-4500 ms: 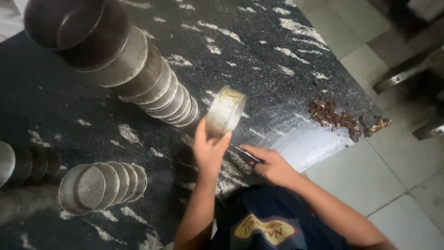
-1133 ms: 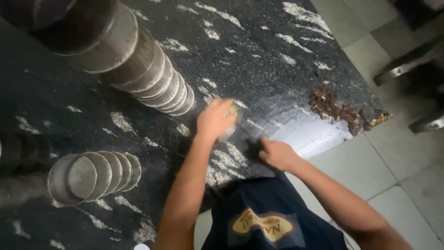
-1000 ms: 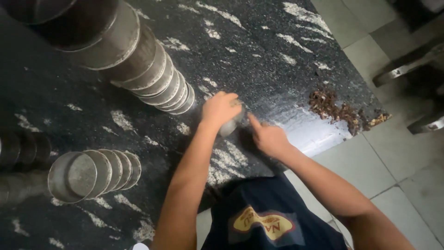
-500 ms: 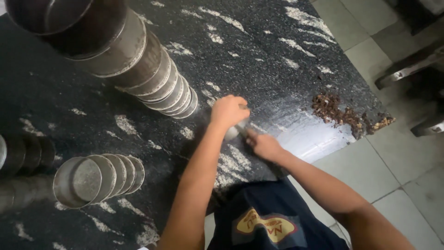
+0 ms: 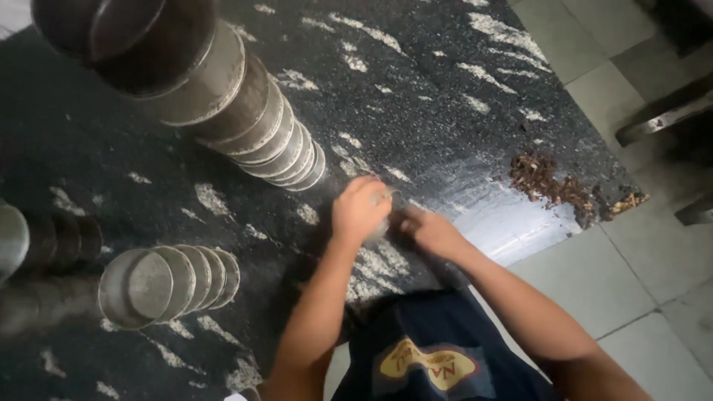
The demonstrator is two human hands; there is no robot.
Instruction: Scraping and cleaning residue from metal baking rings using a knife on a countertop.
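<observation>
My left hand [image 5: 359, 210] is closed over a small round metal tin [image 5: 382, 215], pressing it down on the black speckled stone counter [image 5: 445, 96]; most of the tin is hidden under my fingers. My right hand [image 5: 429, 232] sits just right of the tin, fingers curled at its side. Whether it holds a small tool is hidden. Both forearms reach up from the bottom of the view, over my dark blue apron [image 5: 438, 356].
A tall stack of round metal tins [image 5: 223, 96] rises at the upper left. A shorter stack [image 5: 160, 282] stands at the lower left, another [image 5: 37, 245] at the far left edge. Brown scraps [image 5: 557, 186] lie by the counter's right edge, beside grey floor tiles [image 5: 639, 275].
The tin, held up in my left hand 4.5 s ago, now lies pressed on the counter. My right hand has moved in against it.
</observation>
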